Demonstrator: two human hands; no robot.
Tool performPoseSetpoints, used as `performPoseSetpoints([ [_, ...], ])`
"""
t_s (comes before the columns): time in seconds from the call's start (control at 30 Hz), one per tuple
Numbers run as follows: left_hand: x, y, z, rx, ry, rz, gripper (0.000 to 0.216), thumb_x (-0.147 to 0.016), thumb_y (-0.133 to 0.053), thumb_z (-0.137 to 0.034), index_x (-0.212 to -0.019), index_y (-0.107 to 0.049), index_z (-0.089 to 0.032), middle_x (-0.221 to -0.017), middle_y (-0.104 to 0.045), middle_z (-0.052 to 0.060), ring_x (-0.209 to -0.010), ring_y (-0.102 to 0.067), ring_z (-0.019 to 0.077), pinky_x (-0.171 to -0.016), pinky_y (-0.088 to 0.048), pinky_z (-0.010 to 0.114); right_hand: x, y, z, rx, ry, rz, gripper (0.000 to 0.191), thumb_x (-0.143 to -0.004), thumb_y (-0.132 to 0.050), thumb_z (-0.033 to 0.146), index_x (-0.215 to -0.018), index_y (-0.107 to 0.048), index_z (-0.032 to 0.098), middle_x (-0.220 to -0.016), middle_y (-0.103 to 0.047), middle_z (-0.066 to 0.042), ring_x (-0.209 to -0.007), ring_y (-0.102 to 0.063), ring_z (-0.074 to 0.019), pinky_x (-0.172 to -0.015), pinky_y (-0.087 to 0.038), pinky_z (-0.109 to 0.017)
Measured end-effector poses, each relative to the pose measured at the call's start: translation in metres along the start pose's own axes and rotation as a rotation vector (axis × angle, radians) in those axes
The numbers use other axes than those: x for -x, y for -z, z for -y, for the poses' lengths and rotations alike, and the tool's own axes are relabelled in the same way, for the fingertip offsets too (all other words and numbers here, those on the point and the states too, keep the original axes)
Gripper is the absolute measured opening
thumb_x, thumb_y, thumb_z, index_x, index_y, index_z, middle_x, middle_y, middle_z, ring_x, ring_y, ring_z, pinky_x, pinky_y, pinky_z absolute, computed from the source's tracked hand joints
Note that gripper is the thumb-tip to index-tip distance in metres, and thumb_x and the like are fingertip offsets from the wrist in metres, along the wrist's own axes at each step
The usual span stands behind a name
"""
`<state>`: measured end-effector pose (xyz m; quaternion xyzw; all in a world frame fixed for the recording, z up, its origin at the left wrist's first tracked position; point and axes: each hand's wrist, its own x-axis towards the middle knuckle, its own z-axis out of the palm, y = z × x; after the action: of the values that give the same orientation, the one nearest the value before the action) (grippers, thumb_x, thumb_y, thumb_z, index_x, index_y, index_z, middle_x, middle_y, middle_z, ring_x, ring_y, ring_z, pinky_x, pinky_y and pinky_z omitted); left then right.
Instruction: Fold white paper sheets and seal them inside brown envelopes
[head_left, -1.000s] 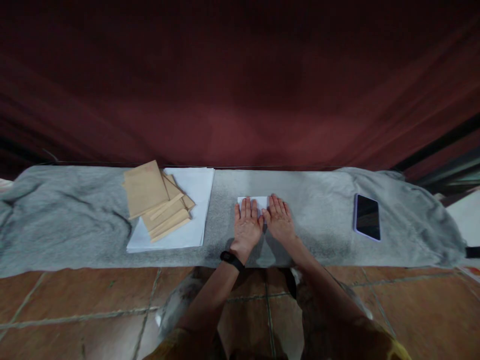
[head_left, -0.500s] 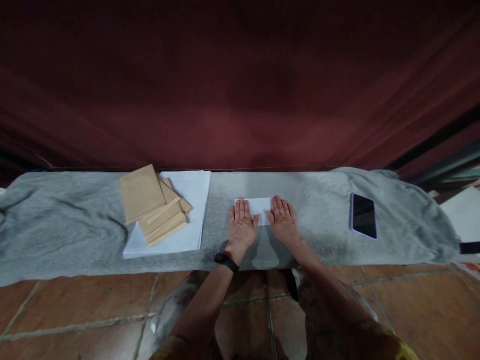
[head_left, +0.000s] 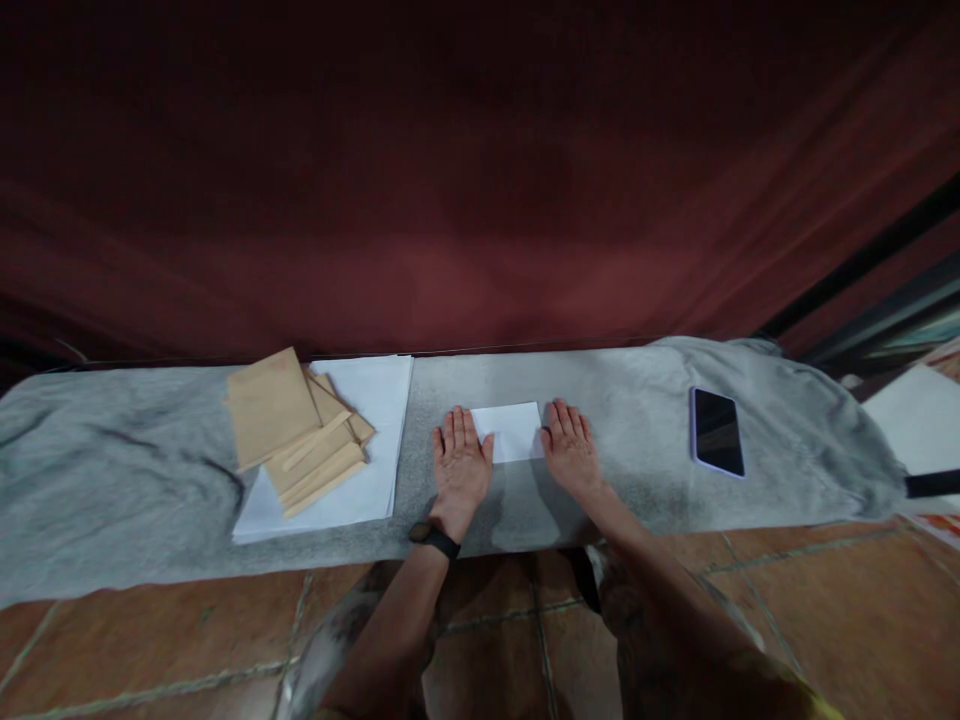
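Observation:
A small white rectangle of paper (head_left: 510, 432), which looks folded, lies flat on the grey cloth (head_left: 637, 440). At its left edge my left hand (head_left: 460, 458) rests palm down with the fingers stretched out, its thumb over the paper's left part. My right hand (head_left: 571, 450) lies flat at the right edge, fingers extended, the thumb at or very near the paper. Neither hand grips anything. A dark watch (head_left: 435, 538) is on my left wrist.
To the left, several brown paper envelopes (head_left: 274, 410) lie on a stack of white sheets (head_left: 394, 400). A phone (head_left: 717, 432) in a light purple case lies on the right. Dark red fabric (head_left: 480, 290) hangs behind the cloth-covered surface. Tiled floor (head_left: 187, 630) shows below.
My hands have moved apart, the left one to the left, so more of the white paper shows between them. The whole view has shifted and tilted slightly.

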<state>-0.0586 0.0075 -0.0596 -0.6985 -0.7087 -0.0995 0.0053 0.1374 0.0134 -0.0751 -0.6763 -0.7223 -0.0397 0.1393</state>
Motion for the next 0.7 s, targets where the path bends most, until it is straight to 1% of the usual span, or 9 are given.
performPoseSetpoints([
  [0.07,0.0,-0.001,0.001,0.006,0.006,-0.015,0.065,-0.107,-0.033,-0.043,-0.158,-0.037,-0.003,-0.164,-0.037,0.022,-0.155,-0.033,0.0325,-0.127,-0.025,0.054,0.0,0.001,0.0,0.002,-0.01,-0.001,0.054,-0.107,-0.034,0.03,-0.154,-0.047,0.007,-0.161,-0.046,-0.017,-0.147,-0.043,-0.0331,-0.12,-0.031,-0.048],
  [0.23,0.0,-0.002,0.004,0.027,0.009,-0.047,0.064,-0.107,-0.034,-0.039,-0.156,-0.038,0.001,-0.162,-0.039,0.026,-0.154,-0.033,0.0348,-0.126,-0.027,0.056,-0.001,0.001,-0.002,-0.035,-0.024,-0.032,0.056,-0.105,-0.035,0.027,-0.156,-0.044,0.006,-0.159,-0.048,-0.02,-0.146,-0.045,-0.0341,-0.119,-0.033,-0.052],
  [0.33,-0.001,-0.001,0.005,0.061,0.019,-0.066,0.061,-0.106,-0.033,-0.036,-0.155,-0.041,0.001,-0.16,-0.041,0.026,-0.153,-0.035,0.0349,-0.125,-0.03,0.055,-0.003,0.002,-0.003,-0.081,-0.022,-0.046,0.057,-0.105,-0.033,0.027,-0.158,-0.04,0.005,-0.16,-0.045,-0.021,-0.147,-0.044,-0.0337,-0.121,-0.033,-0.053],
  [0.43,0.0,0.001,0.005,0.09,0.004,-0.08,0.061,-0.107,-0.032,-0.035,-0.155,-0.04,0.001,-0.162,-0.04,0.025,-0.154,-0.035,0.0342,-0.125,-0.031,0.053,-0.005,0.004,0.004,-0.154,0.04,-0.035,0.059,-0.108,-0.029,0.033,-0.161,-0.036,0.007,-0.164,-0.041,-0.019,-0.151,-0.04,-0.0319,-0.122,-0.032,-0.053],
  [0.5,0.003,0.002,0.002,0.097,-0.057,-0.072,0.059,-0.107,-0.032,-0.033,-0.157,-0.038,-0.003,-0.164,-0.038,0.021,-0.155,-0.032,0.0326,-0.127,-0.029,0.053,-0.003,0.005,0.013,-0.2,0.107,-0.008,0.059,-0.109,-0.028,0.036,-0.161,-0.035,0.009,-0.164,-0.041,-0.017,-0.152,-0.038,-0.03,-0.123,-0.032,-0.052],
  [0.6,0.009,-0.001,-0.002,0.084,-0.147,-0.033,0.057,-0.107,-0.032,-0.032,-0.159,-0.038,-0.009,-0.166,-0.036,0.015,-0.158,-0.026,0.0316,-0.127,-0.026,0.055,0.002,0.006,0.03,-0.231,0.206,0.048,0.057,-0.109,-0.03,0.035,-0.159,-0.04,0.01,-0.164,-0.042,-0.015,-0.152,-0.039,-0.0283,-0.124,-0.032,-0.05],
  [0.7,0.013,-0.005,-0.002,0.063,-0.167,0.001,0.057,-0.106,-0.033,-0.032,-0.158,-0.039,-0.01,-0.167,-0.035,0.014,-0.158,-0.024,0.032,-0.127,-0.026,0.056,0.007,0.005,0.041,-0.208,0.263,0.095,0.054,-0.109,-0.034,0.037,-0.157,-0.046,0.014,-0.165,-0.04,-0.014,-0.152,-0.039,-0.028,-0.125,-0.03,-0.051],
])
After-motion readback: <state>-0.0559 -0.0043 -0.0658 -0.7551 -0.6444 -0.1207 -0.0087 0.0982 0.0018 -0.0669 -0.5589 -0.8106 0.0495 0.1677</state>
